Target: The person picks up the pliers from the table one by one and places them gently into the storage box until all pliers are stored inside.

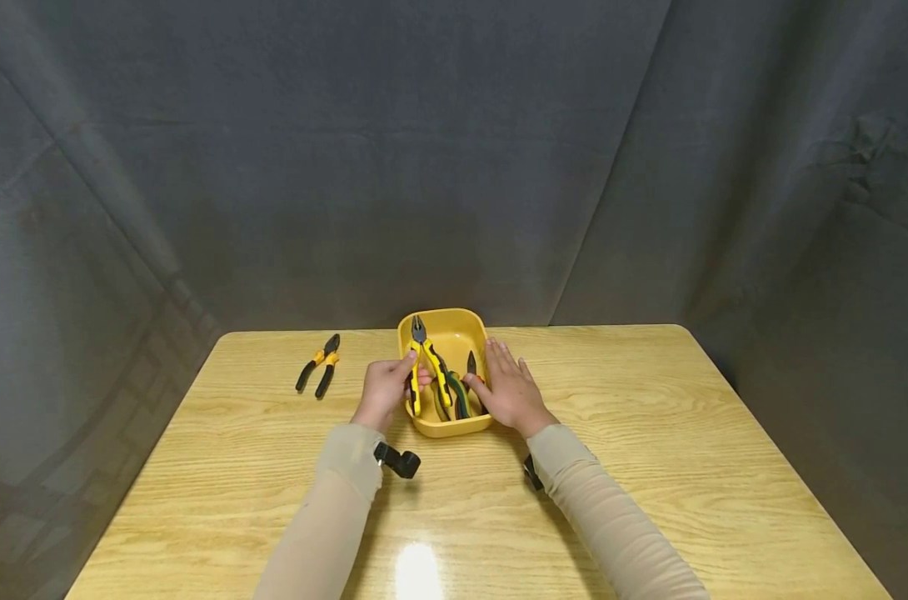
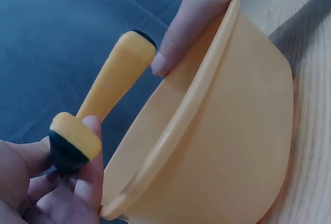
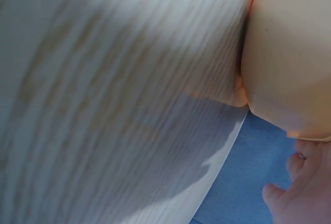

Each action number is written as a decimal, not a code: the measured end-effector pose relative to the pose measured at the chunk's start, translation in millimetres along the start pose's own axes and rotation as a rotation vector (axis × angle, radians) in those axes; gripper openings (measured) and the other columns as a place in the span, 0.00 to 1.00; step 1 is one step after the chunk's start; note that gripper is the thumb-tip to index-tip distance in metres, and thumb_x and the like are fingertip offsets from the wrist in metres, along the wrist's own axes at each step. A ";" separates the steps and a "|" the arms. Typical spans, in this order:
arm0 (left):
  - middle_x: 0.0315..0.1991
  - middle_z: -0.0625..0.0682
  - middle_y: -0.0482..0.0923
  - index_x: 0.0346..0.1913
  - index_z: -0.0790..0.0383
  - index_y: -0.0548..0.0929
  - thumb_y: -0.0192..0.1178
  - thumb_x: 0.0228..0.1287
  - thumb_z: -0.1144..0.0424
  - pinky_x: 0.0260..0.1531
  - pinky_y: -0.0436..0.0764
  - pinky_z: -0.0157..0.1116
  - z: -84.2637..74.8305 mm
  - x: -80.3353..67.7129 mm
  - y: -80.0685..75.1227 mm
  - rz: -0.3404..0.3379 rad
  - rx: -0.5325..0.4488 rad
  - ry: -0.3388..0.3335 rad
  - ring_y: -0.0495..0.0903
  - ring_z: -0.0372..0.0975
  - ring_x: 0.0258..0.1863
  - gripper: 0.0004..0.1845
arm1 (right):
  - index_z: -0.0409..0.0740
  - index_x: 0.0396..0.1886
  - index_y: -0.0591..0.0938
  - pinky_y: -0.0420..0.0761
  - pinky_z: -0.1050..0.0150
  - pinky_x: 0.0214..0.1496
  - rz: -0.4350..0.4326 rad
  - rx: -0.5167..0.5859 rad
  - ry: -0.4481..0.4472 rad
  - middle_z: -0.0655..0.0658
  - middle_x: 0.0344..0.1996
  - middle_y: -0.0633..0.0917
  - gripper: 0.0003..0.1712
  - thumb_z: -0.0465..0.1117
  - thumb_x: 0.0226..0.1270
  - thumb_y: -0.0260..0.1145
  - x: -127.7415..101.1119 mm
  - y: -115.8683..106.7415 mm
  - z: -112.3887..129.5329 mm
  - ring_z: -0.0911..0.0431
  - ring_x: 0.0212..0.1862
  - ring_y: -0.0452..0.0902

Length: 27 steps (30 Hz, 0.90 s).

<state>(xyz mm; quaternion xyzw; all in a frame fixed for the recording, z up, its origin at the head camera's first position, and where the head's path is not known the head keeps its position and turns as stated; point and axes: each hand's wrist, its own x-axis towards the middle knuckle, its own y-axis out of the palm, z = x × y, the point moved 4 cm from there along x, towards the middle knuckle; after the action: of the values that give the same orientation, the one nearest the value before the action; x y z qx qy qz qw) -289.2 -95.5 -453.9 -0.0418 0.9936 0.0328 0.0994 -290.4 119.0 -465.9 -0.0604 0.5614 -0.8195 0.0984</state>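
A pale wooden table (image 1: 649,417) with streaky grain and rounded far corners carries a smooth yellow plastic bin (image 1: 461,429), a deep rounded rectangle with a lipped rim, near the middle of its far edge. Toward the far-left corner lies a pair of dark-headed pliers with black-and-orange handles (image 1: 330,348), its handles splayed toward the near edge. Dull grey creased cloth (image 1: 424,167) hangs behind.

In the bin, near its front right corner, are pliers with curved green handles (image 1: 460,396) and, beside them, pliers with a dark pointed nose (image 1: 471,364), their grips partly hidden.

The left hand (image 1: 385,387) pinches one handle of a pair of metal-headed pliers with yellow-and-black grips (image 1: 436,368); these are over the bin's left part, handles parted, nose toward the far edge. Whether they touch the bin is unclear. The right hand (image 1: 512,392) rests at the bin's right rim, fingers straight along the outside, thumb reaching over the inside. Both forearms, in beige sleeves (image 1: 611,508), reach in from the near edge.
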 end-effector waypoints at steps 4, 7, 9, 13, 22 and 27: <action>0.31 0.57 0.88 0.48 0.81 0.84 0.56 0.78 0.56 0.27 0.83 0.28 -0.4 1.5 2.8 0.006 0.014 -0.012 0.86 0.35 0.26 0.24 | 0.42 0.83 0.42 0.40 0.46 0.81 0.003 0.008 0.006 0.44 0.82 0.45 0.49 0.70 0.79 0.36 0.0 -0.2 0.2 0.49 0.82 0.37; 0.31 0.57 0.88 0.48 0.81 0.84 0.56 0.78 0.56 0.26 0.82 0.27 -1.6 2.2 4.2 0.005 0.027 -0.009 0.86 0.34 0.26 0.24 | 0.42 0.83 0.42 0.40 0.46 0.81 -0.001 0.010 0.005 0.44 0.82 0.45 0.48 0.68 0.80 0.36 0.3 -0.6 0.6 0.49 0.82 0.37; 0.31 0.59 0.88 0.47 0.81 0.85 0.56 0.78 0.56 0.25 0.81 0.27 -2.6 2.6 5.4 -0.004 0.049 0.001 0.86 0.35 0.25 0.24 | 0.42 0.83 0.43 0.41 0.45 0.81 -0.005 0.012 0.005 0.44 0.82 0.45 0.47 0.67 0.80 0.37 0.6 -0.9 0.7 0.48 0.82 0.38; 0.33 0.64 0.88 0.45 0.82 0.85 0.56 0.78 0.58 0.26 0.84 0.30 -5.4 3.5 9.4 -0.008 0.104 0.048 0.89 0.43 0.27 0.23 | 0.41 0.83 0.44 0.42 0.44 0.80 -0.019 0.017 0.002 0.42 0.82 0.47 0.46 0.65 0.81 0.39 0.7 -1.6 0.6 0.48 0.82 0.39; 0.30 0.63 0.88 0.45 0.81 0.85 0.55 0.79 0.58 0.30 0.86 0.33 -8.4 6.5 17.7 0.011 0.211 0.086 0.90 0.47 0.29 0.23 | 0.40 0.83 0.45 0.41 0.44 0.80 -0.036 0.023 -0.004 0.42 0.82 0.47 0.44 0.62 0.83 0.41 1.1 -1.8 -0.1 0.48 0.82 0.38; 0.31 0.64 0.88 0.44 0.82 0.85 0.55 0.79 0.58 0.30 0.87 0.34 -6.0 8.3 21.3 0.020 0.203 0.077 0.90 0.50 0.31 0.23 | 0.40 0.83 0.44 0.43 0.43 0.80 -0.031 0.012 -0.002 0.42 0.82 0.47 0.44 0.63 0.82 0.40 0.7 -0.3 0.0 0.48 0.82 0.39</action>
<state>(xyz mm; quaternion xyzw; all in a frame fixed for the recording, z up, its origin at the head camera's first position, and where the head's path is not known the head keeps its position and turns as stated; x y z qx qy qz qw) -300.4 -75.4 -448.5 -0.0228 0.9953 -0.0688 0.0644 -291.1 118.9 -465.6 -0.0695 0.5553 -0.8242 0.0867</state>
